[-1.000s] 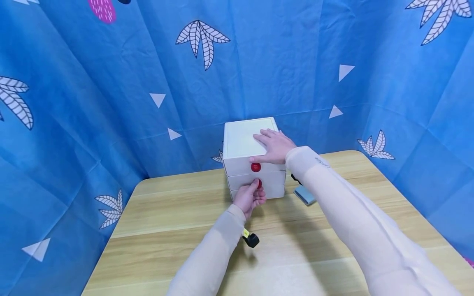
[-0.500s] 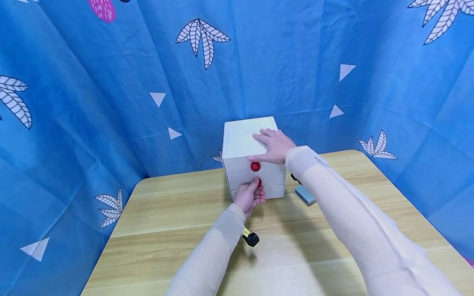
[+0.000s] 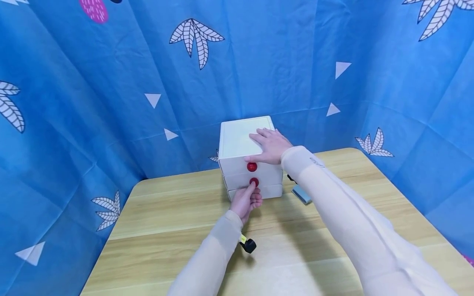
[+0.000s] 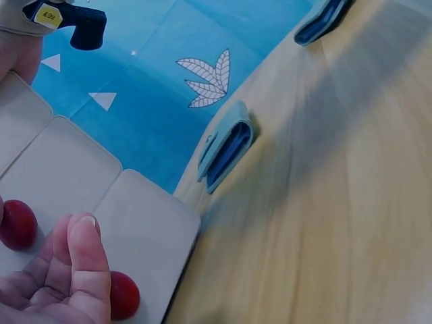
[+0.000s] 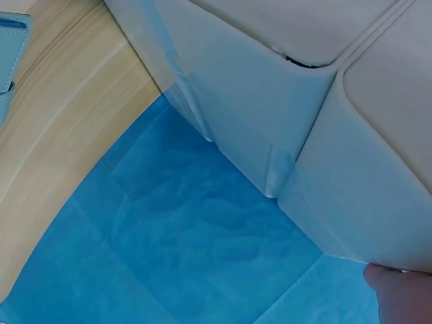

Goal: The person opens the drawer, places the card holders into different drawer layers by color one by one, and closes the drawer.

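A white chest of three stacked drawers [image 3: 233, 165] stands near the back of the table. Red round knobs show on its top drawer [image 3: 252, 167] and middle drawer [image 3: 253, 181]; the bottom drawer's knob [image 4: 125, 295] sits partly behind fingers in the left wrist view. My left hand [image 3: 245, 201] has its thumb tip at the lower part of the middle knob, other fingers curled below. My right hand [image 3: 272, 146] rests on the chest's top with fingers spread and thumb along the front edge. The right wrist view shows the chest's side and one fingertip [image 5: 405, 297].
A light blue wallet [image 4: 226, 145] stands on the wooden table [image 3: 166, 226] right of the chest. Another light blue item [image 4: 322, 23] lies farther off at the left wrist view's top. Blue patterned curtain [image 3: 185, 90] hangs behind the table and on both sides.
My left thumb has slid down from over the middle knob to its lower part, so more of the knob shows. My right hand keeps its place on the chest. The head view has shifted slightly.
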`<state>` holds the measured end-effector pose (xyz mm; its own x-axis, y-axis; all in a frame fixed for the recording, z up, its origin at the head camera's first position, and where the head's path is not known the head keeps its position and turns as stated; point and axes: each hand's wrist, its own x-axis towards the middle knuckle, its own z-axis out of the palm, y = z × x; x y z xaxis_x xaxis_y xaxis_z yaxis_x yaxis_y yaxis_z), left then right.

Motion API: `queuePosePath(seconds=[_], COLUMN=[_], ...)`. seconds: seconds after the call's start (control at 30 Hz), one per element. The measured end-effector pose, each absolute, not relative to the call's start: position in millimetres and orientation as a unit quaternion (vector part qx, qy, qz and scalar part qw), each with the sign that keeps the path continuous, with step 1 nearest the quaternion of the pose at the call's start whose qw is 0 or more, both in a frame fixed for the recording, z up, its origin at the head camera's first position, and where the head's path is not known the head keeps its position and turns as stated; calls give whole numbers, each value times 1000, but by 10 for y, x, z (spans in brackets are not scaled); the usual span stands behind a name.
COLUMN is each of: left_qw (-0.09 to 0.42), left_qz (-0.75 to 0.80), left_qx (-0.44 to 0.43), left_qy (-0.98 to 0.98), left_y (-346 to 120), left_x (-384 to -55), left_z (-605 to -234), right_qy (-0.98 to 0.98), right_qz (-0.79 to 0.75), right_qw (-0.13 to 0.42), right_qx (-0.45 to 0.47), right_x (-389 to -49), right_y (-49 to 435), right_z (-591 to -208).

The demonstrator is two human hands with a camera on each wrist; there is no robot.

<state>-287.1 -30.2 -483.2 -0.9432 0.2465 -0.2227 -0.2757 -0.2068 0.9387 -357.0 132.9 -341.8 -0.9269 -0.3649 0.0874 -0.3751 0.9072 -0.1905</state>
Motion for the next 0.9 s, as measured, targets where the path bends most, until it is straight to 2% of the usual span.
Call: queuePosePath(seconds=[0.23,0.67,0.9], left_qw=[141,84,89], left_qz=[757,638,601], left_qx=[-4,-58,-65], left_qy=[638,763,791], left_y=[-376,-397,-395], left_x=[-2788,-2753,-2803], left_z=[-4882,-4991,-5022], right_qy=[-977,-978,-978], right_qz=[98,100,106], right_qw=[22,24,24], right_qx=[185,183,179], right_x=[-3595,-3575,-3612], right_y=[1317,1302,1310], right_z=[-3408,-3409,-3443])
